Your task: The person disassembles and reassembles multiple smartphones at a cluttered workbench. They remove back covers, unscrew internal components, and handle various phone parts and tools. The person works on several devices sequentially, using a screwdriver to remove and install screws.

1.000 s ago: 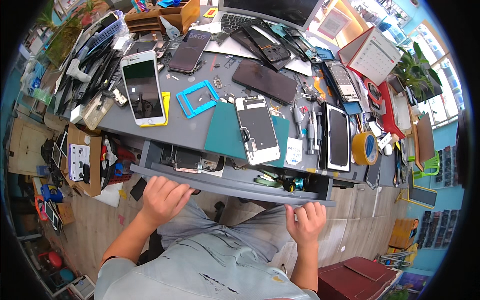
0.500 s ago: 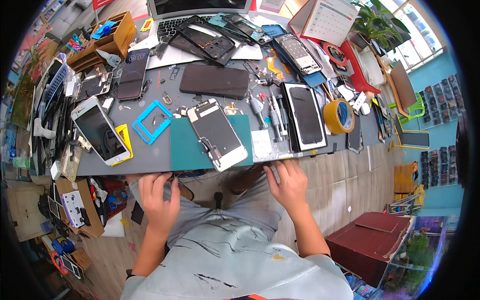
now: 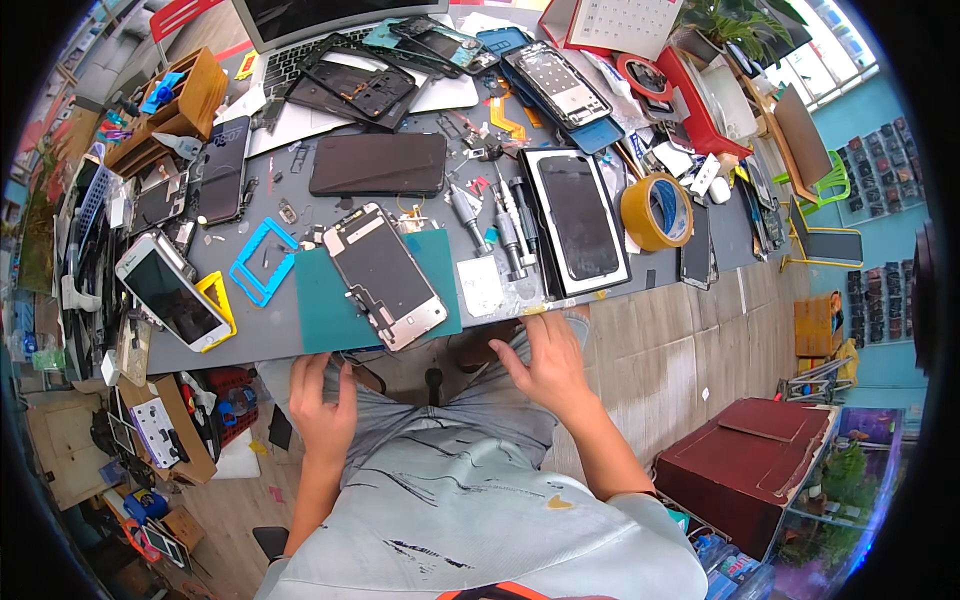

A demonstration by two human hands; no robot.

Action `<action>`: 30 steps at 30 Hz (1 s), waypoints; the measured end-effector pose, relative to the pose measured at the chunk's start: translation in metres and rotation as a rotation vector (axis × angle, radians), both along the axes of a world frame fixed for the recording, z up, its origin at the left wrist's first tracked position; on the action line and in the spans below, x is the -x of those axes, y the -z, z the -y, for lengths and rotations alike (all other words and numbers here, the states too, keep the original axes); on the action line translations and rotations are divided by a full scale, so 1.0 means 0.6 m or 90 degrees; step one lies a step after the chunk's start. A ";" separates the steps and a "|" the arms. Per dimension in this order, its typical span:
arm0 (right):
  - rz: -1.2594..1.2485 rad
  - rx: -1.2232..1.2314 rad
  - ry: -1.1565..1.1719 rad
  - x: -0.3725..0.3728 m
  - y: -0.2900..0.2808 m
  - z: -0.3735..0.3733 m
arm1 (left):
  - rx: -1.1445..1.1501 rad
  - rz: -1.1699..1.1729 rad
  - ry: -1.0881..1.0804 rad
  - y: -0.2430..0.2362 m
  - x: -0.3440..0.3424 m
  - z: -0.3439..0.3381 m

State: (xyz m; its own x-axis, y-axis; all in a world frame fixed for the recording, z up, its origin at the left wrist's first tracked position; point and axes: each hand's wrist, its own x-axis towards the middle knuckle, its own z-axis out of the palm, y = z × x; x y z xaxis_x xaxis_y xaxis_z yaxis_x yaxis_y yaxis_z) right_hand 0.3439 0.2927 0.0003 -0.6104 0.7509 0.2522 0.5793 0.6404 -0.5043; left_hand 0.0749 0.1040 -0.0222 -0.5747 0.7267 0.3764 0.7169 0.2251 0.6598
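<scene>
My left hand (image 3: 322, 408) rests at the table's front edge, thumb apart from the fingers, with nothing seen in it. Farther right, my right hand (image 3: 550, 365) touches the same edge, its thumb spread and nothing in its grasp. Both hands' fingertips are partly hidden at the edge. Between and beyond them, a detached phone screen (image 3: 385, 270) lies back side up on a green mat (image 3: 318, 305), with a flex cable along its lower left. A small white card (image 3: 482, 288) sits beside the mat, near my right hand. Past it, a dark phone (image 3: 580, 215) lies in a white-lined box.
Screwdrivers (image 3: 467, 217) lie beyond the card, and yellow tape (image 3: 657, 212) stands at the right. A white phone (image 3: 172, 290), a blue frame (image 3: 263, 262) and a dark phone panel (image 3: 378, 164) surround the mat. Phone frames cover a laptop (image 3: 270, 75) at the back.
The view has turned, so the table and its things appear farther left and slightly tilted. Both hands stay at the table edge, with nothing taken up.
</scene>
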 end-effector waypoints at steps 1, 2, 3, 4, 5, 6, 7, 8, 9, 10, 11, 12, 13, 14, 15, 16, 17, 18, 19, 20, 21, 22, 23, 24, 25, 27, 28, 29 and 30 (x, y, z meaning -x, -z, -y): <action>0.002 0.020 0.003 0.000 -0.005 0.000 | -0.003 0.011 -0.004 -0.004 -0.003 -0.005; -0.006 0.044 -0.038 -0.004 -0.012 -0.004 | -0.006 0.022 -0.008 -0.012 -0.004 -0.011; -0.014 0.070 -0.080 -0.012 -0.024 -0.011 | -0.007 0.034 -0.013 -0.020 -0.005 -0.014; -0.022 0.092 -0.121 -0.020 -0.038 -0.019 | -0.023 0.015 0.015 -0.023 -0.002 -0.011; -0.037 0.175 -0.186 -0.029 -0.059 -0.026 | -0.038 -0.003 0.044 -0.026 0.005 -0.005; -0.058 0.252 -0.248 -0.041 -0.084 -0.033 | -0.057 -0.026 0.076 -0.030 0.010 -0.003; -0.075 0.330 -0.309 -0.048 -0.111 -0.039 | -0.092 -0.043 0.108 -0.044 0.011 -0.007; -0.128 0.303 -0.283 -0.053 -0.137 -0.043 | -0.128 -0.062 0.141 -0.067 0.010 -0.008; -0.178 0.275 -0.255 -0.055 -0.168 -0.047 | -0.165 -0.079 0.175 -0.085 0.011 -0.011; -0.218 0.242 -0.225 -0.052 -0.191 -0.057 | -0.212 -0.077 0.183 -0.092 0.015 -0.019; -0.222 0.167 -0.170 -0.046 -0.200 -0.072 | -0.260 -0.076 0.192 -0.096 0.020 -0.026; -0.200 0.073 -0.068 -0.032 -0.213 -0.082 | -0.310 -0.080 0.206 -0.102 0.020 -0.038; -0.203 -0.018 -0.002 -0.018 -0.208 -0.098 | -0.344 -0.099 0.206 -0.107 0.022 -0.055; -0.203 -0.110 0.064 -0.009 -0.199 -0.110 | -0.356 -0.113 0.216 -0.111 0.026 -0.075; -0.211 -0.132 0.064 -0.003 -0.193 -0.114 | -0.368 -0.130 0.223 -0.115 0.033 -0.096; -0.218 -0.154 0.062 0.002 -0.189 -0.118 | -0.380 -0.147 0.229 -0.116 0.038 -0.112; -0.224 -0.176 0.060 0.008 -0.188 -0.121 | -0.390 -0.134 0.234 -0.112 0.044 -0.124; -0.237 -0.201 0.015 0.017 -0.189 -0.125 | -0.392 -0.124 0.220 -0.111 0.042 -0.133; -0.240 -0.226 -0.003 0.022 -0.182 -0.126 | -0.395 -0.113 0.206 -0.110 0.039 -0.141; -0.243 -0.251 -0.021 0.027 -0.172 -0.125 | -0.397 -0.102 0.191 -0.109 0.036 -0.147; -0.255 -0.249 -0.037 0.031 -0.166 -0.124 | -0.392 -0.112 0.204 -0.107 0.038 -0.149; -0.267 -0.248 -0.054 0.036 -0.160 -0.121 | -0.387 -0.123 0.215 -0.103 0.041 -0.146; -0.279 -0.246 -0.071 0.041 -0.156 -0.119 | -0.383 -0.134 0.226 -0.100 0.042 -0.144; -0.276 -0.246 -0.092 0.045 -0.154 -0.117 | -0.382 -0.137 0.221 -0.099 0.041 -0.144; -0.273 -0.246 -0.114 0.050 -0.151 -0.114 | -0.381 -0.141 0.216 -0.098 0.040 -0.145; -0.269 -0.245 -0.158 0.057 -0.153 -0.115 | -0.370 -0.158 0.200 -0.096 0.037 -0.145; -0.264 -0.241 -0.161 0.057 -0.155 -0.118 | -0.364 -0.172 0.198 -0.097 0.035 -0.148; -0.259 -0.237 -0.164 0.056 -0.158 -0.120 | -0.358 -0.187 0.197 -0.099 0.034 -0.151; -0.255 -0.232 -0.172 0.056 -0.162 -0.123 | -0.351 -0.204 0.191 -0.100 0.033 -0.148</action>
